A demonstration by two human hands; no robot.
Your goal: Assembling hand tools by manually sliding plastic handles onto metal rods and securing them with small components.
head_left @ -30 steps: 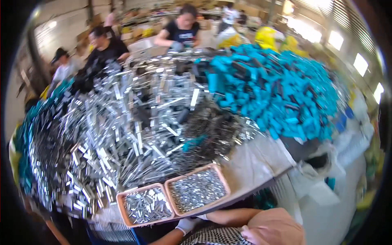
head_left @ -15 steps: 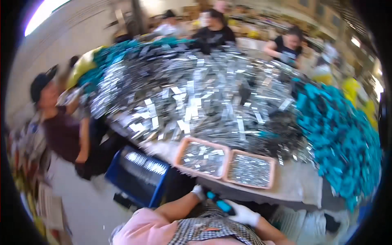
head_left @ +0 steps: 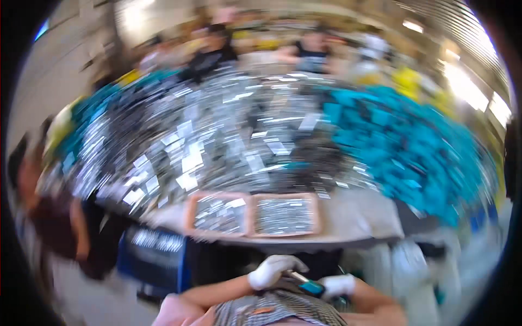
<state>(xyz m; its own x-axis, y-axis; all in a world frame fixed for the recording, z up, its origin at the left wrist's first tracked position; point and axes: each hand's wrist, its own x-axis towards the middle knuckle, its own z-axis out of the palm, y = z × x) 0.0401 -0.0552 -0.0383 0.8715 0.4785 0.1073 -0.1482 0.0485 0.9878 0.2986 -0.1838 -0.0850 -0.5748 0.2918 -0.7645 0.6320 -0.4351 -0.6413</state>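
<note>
At the table's near side, my right hand [head_left: 338, 286], in a white glove, is closed round a short teal and black tool [head_left: 311, 286] with a pale metallic end. My left hand [head_left: 271, 271], also in a white glove, is to its left, with its fingers curled over the metallic end. Motion blur hides the tool's exact kind. Beyond my hands, two pink trays stand side by side at the table edge. Flat shiny metal pieces lie in the left tray [head_left: 189, 214], and thin silvery pieces fill the right tray [head_left: 316, 216].
A big heap of flat silvery pieces [head_left: 190, 157] covers the table, with a teal heap [head_left: 413, 152] at the right. A blue crate [head_left: 184, 266] sits below the table at left. Several people work around the table, one person [head_left: 54, 223] at far left.
My view has swung to the right, so the trays and heaps appear farther left. My left hand has come up over the tool's end. The picture is more blurred.
</note>
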